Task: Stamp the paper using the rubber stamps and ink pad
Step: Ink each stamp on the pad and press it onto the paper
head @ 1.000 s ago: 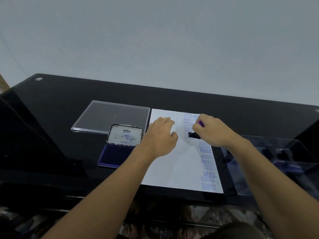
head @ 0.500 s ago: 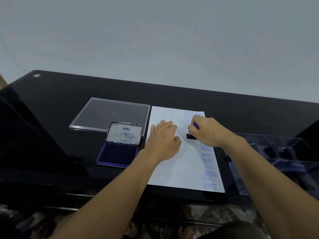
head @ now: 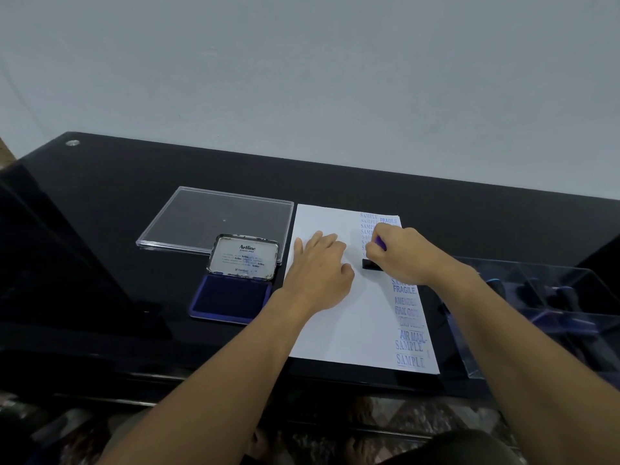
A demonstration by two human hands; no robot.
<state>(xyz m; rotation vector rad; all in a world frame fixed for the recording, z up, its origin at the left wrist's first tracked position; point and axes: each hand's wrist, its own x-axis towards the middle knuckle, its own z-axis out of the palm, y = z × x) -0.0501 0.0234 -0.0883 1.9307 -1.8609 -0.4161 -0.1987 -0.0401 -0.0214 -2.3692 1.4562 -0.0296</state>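
One purple-handled, black-based stamp [head: 371, 264] gripped by right hand [head: 407, 255] on paper [head: 352, 325]; left hand [head: 318, 273] fingers flat.

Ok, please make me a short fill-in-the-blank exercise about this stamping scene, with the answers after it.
The right hand holds a stamp down on the ____.
The left hand lies flat on the paper, to the ____ of the stamp.
The open ink pad has a lid printed with the name ____.
The print nearest the person reads ____.
Answers: paper; left; Artline; SAMPLE.

hands [head: 318, 273] [head: 404, 258] 2 | paper [head: 335, 330] 1 | ink pad [head: 231, 297] 1 | stamp [head: 371, 264] held 1 | clear lid [head: 214, 216] 1 | tray [head: 536, 283] 1
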